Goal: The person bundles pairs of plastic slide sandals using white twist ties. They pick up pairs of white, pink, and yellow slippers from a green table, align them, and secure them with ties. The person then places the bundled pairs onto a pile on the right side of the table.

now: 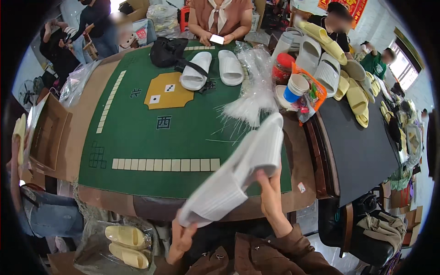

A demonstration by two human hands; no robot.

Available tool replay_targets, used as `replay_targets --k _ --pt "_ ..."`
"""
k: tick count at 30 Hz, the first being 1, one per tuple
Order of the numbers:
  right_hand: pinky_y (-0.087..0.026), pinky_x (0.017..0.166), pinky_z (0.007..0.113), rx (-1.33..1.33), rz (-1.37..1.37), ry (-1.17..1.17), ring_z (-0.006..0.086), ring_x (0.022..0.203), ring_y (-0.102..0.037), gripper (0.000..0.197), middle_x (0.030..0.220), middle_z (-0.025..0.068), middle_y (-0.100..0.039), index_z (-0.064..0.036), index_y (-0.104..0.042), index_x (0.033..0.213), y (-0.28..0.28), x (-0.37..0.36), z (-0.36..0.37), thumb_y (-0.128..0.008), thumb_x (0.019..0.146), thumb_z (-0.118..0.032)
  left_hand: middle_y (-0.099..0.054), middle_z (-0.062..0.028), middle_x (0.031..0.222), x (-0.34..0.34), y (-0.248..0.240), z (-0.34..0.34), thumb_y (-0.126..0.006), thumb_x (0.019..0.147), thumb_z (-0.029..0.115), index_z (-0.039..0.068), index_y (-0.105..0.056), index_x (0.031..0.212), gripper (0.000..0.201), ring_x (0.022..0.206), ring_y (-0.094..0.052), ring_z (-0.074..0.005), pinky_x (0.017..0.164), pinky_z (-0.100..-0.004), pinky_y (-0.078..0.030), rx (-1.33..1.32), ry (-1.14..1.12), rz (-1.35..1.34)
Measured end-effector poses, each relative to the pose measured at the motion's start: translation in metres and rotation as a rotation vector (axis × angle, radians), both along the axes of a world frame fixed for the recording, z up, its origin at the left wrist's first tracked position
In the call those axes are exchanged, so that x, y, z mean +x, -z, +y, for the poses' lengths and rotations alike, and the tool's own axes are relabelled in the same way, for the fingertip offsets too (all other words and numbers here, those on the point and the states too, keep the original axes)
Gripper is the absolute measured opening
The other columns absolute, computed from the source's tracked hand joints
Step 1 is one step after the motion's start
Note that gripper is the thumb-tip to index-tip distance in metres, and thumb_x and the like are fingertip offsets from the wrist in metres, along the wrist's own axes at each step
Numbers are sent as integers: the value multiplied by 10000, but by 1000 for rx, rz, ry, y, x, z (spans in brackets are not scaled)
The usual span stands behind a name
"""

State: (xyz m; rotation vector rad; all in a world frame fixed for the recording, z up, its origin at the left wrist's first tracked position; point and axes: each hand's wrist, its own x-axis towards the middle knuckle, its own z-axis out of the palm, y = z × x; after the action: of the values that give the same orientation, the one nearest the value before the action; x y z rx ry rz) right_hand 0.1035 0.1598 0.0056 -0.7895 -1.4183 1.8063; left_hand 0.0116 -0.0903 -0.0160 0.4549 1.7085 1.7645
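Observation:
A pair of white slide slippers [217, 197] is held up over the near edge of the green mat, the two set end to end on a slant. My left hand [184, 236] is closed on the lower end of one slipper. Around the side of the upper slipper, near its strap, my right hand [270, 195] is closed with the thumb showing. Farther off on the mat lie another white slipper [196, 71] with a black strap across it and its mate [231, 68]. A heap of clear plastic bags and ties [252, 91] is beyond the held pair.
A green mat [128, 146] with printed tiles covers the table. To the right stand a red-lidded jar [283, 68], a paper cup [296, 88] and piled slippers [357, 98]. An open carton [48, 133] is at left; bagged yellow slippers [128, 245] lie below. Someone sits opposite with a phone [217, 39].

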Motion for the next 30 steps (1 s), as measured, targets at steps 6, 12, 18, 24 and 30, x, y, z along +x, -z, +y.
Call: replay_targets --k 6,12,18,24,30 --pt "-460 1012 407 -490 276 345 248 1226 -522 459 1381 72 -492 -79 -382 1419 36 10 7 -492 1015 -267 -665 -231 1038 14 -32 16 -529 799 46 -54 -575 1210 425 923 -685 -324 822 -373 -522 -22 267 475" --pt "-423 1105 398 -105 527 394 222 1219 -537 534 1356 119 -497 -45 -361 1447 11 37 72 -507 1005 -306 -570 -170 1166 -4 -27 -19 -513 900 185 -45 -505 1254 422 1082 -547 -244 959 -368 -421 -22 -364 499" --pt "-431 1021 344 409 -72 -113 240 1209 -548 478 1333 123 -540 -47 -497 1362 -32 9 70 -590 894 -81 -566 -126 1205 -116 -41 -30 -479 972 232 35 -487 1336 415 1043 -598 -198 890 -323 -504 -3 -371 345" --pt "-432 1016 425 746 -271 -395 399 1197 -517 648 1270 212 -529 -16 -490 1330 8 -48 28 -512 712 178 -574 -112 1287 -192 -30 35 -512 999 269 49 -506 1387 446 1109 -583 -195 947 -320 -471 -109 -77 296" --pt "-361 1006 458 1067 -509 -228 381 1237 -409 620 1346 193 -442 6 -464 1319 23 -47 24 -578 718 107 -498 -164 1397 -185 8 87 -401 1050 316 59 -426 1448 475 1318 -446 -250 1106 -360 -316 -226 -71 343"
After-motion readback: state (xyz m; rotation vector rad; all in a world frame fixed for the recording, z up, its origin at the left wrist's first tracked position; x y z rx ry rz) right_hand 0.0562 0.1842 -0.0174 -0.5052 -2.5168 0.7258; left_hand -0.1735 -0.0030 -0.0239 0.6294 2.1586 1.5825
